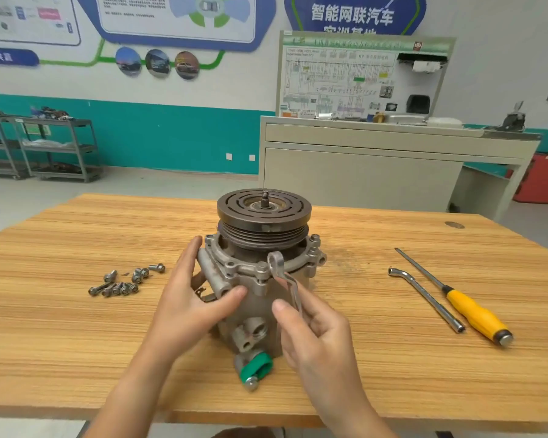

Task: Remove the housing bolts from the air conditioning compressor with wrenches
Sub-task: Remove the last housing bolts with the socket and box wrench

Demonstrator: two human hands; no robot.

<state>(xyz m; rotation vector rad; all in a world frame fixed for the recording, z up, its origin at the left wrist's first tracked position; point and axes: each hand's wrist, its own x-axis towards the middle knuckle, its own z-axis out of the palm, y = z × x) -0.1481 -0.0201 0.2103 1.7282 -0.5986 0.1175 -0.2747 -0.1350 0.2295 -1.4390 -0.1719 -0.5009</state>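
Head camera looks forward-down, close over the table.

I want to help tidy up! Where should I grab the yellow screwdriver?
Grab the screwdriver by its fat yellow handle, coming from above on the right side. The handle lies flat on the table, nearest you, and the bent socket wrench lies close along its left.
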